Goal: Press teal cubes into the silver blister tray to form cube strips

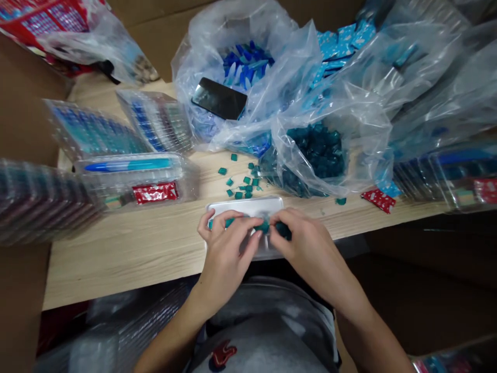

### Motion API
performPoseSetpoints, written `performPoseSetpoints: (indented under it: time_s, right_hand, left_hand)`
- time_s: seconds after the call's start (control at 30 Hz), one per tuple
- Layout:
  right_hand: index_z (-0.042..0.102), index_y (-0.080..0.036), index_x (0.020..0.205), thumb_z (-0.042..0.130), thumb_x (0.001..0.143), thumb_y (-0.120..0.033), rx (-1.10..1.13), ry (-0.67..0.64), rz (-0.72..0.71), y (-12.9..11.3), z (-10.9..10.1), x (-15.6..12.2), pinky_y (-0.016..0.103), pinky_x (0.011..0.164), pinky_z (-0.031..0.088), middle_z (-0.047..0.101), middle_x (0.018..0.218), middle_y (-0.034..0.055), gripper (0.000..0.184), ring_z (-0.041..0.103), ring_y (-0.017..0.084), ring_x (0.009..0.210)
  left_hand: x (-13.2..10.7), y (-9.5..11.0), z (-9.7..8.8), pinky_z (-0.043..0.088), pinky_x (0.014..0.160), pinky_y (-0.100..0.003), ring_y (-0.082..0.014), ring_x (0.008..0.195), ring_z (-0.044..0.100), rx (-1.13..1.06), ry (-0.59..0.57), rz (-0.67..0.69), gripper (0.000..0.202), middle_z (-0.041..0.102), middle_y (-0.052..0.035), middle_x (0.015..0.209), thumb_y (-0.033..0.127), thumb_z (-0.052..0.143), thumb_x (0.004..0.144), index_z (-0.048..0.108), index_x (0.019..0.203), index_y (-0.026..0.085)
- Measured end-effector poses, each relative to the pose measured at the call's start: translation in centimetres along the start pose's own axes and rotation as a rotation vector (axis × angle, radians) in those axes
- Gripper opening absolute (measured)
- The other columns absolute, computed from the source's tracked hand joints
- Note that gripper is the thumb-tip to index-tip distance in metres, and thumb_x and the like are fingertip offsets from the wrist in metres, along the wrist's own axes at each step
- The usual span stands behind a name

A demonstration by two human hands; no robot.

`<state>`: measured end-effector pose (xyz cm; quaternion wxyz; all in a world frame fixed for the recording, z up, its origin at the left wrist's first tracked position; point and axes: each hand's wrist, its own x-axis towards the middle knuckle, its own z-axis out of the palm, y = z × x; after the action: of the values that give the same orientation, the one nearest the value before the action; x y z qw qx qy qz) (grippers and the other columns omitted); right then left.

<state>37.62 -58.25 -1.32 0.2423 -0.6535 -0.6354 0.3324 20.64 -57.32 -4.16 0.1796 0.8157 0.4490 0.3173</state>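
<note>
Over a shallow pale plastic tray (254, 205) at the table's front edge, my two hands work close together. My left hand (229, 243) has thumb and index fingertip drawn together beside a small teal piece (263, 226). Opposite it, my right hand (303, 235) pinches at the same spot, its fingertips near the teal piece, and a darker teal patch shows under its fingers. More teal bits lie in the tray, partly covered by my left fingers. Just behind, several small teal square pieces (247, 180) are scattered on the wooden table (155, 254).
An open clear bag (306, 178) of dark teal pieces stands behind the tray. A phone (220, 98) lies on another bag (248, 26) with blue pieces. Clear plastic cases (186, 178) stand at left; more cases (438, 176) and red packets (378, 200) are at right.
</note>
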Motion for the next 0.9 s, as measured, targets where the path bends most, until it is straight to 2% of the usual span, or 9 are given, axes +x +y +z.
performPoseSetpoints:
  time_s: [0.13, 0.3, 0.37, 0.43, 0.5, 0.57, 0.63, 0.73, 0.9]
  right_hand:
    - [0.07, -0.019, 0.079, 0.061, 0.084, -0.014, -0.143, -0.09, -0.013, -0.5, -0.5, 2.5, 0.029, 0.064, 0.039, 0.074, 0.082, 0.0058, 0.012, 0.067, 0.02, 0.075]
    - [0.071, -0.018, 0.077, 0.062, 0.085, -0.015, -0.164, -0.152, 0.045, -0.2, -0.7, 3.5, 0.032, 0.066, 0.041, 0.075, 0.083, 0.0074, 0.013, 0.068, 0.023, 0.076]
    - [0.072, -0.018, 0.08, 0.063, 0.085, -0.018, -0.02, -0.102, 0.047, 0.4, -0.8, 3.4, 0.034, 0.073, 0.045, 0.076, 0.088, 0.0074, 0.01, 0.068, 0.023, 0.083]
    - [0.073, -0.019, 0.086, 0.066, 0.084, -0.025, 0.239, -0.032, 0.058, 1.2, -1.1, 2.9, 0.032, 0.076, 0.048, 0.075, 0.09, 0.0058, 0.01, 0.067, 0.02, 0.086]
    - [0.073, -0.019, 0.093, 0.065, 0.085, -0.037, 0.587, -0.026, 0.13, 1.9, -1.2, 2.3, 0.026, 0.064, 0.048, 0.072, 0.084, 0.0024, 0.021, 0.064, 0.014, 0.073]
    - [0.073, -0.02, 0.099, 0.063, 0.085, -0.049, 0.953, -0.113, 0.244, 2.2, -1.1, 1.6, 0.02, 0.045, 0.037, 0.064, 0.074, -0.0014, 0.034, 0.054, 0.008, 0.054]
    - [0.071, -0.021, 0.102, 0.062, 0.084, -0.056, 1.23, -0.181, 0.338, 2.1, -0.8, 1.1, 0.017, 0.037, 0.026, 0.058, 0.071, -0.0036, 0.041, 0.045, 0.004, 0.044]
    - [0.069, -0.02, 0.104, 0.066, 0.082, -0.056, 1.396, -0.188, 0.378, 1.7, -0.2, 1.0, 0.016, 0.036, 0.024, 0.059, 0.07, -0.0035, 0.043, 0.046, 0.004, 0.043]
    - [0.068, -0.019, 0.105, 0.064, 0.082, -0.06, 1.436, -0.15, 0.355, 1.5, -0.1, 0.6, 0.015, 0.034, 0.024, 0.059, 0.068, -0.0034, 0.047, 0.047, 0.004, 0.041]
  left_hand:
    - [0.9, -0.8, 0.5, 0.019, 0.104, -0.05, -0.0269, 0.102, 0.053, 0.078, 0.03, -0.004, 0.015, 0.071, -0.0019, 0.095, 0.019, 0.057, 0.092, 0.063, 0.101, 0.029]
    - [1.0, -1.7, 0.2, 0.026, 0.101, -0.044, -0.0254, 0.1, 0.053, 0.047, 0.0, 0.042, 0.014, 0.068, -0.0032, 0.099, 0.022, 0.06, 0.092, 0.064, 0.104, 0.028]
    - [1.1, -1.7, 0.3, 0.023, 0.103, -0.043, -0.025, 0.099, 0.053, 0.074, -0.01, 0.108, 0.014, 0.07, -0.0024, 0.097, 0.022, 0.062, 0.091, 0.063, 0.104, 0.027]
    - [1.2, -1.6, 0.4, 0.019, 0.105, -0.043, -0.0249, 0.097, 0.053, 0.119, -0.003, 0.149, 0.014, 0.072, -0.0021, 0.094, 0.021, 0.063, 0.091, 0.062, 0.103, 0.026]
    - [1.4, -1.6, 0.4, 0.018, 0.105, -0.044, -0.025, 0.096, 0.054, 0.138, -0.016, 0.152, 0.011, 0.072, -0.0022, 0.092, 0.02, 0.061, 0.092, 0.061, 0.102, 0.025]
    - [1.6, -1.8, 0.2, 0.02, 0.105, -0.045, -0.025, 0.097, 0.054, 0.113, -0.079, 0.137, 0.009, 0.071, -0.0024, 0.093, 0.022, 0.059, 0.093, 0.06, 0.102, 0.025]
    - [1.8, -2.0, -0.3, 0.024, 0.104, -0.045, -0.025, 0.101, 0.054, 0.073, -0.149, 0.129, 0.016, 0.07, -0.0039, 0.101, 0.023, 0.058, 0.094, 0.058, 0.11, 0.025]
    - [2.1, -2.1, -0.5, 0.032, 0.1, -0.042, -0.0258, 0.107, 0.053, 0.06, -0.181, 0.176, 0.031, 0.068, -0.0066, 0.113, 0.025, 0.059, 0.094, 0.054, 0.124, 0.023]
    - [2.4, -1.6, 0.3, 0.038, 0.097, -0.043, -0.0245, 0.092, 0.056, 0.27, -0.19, 0.272, 0.017, 0.07, -0.0073, 0.098, 0.017, 0.054, 0.095, 0.063, 0.109, 0.017]
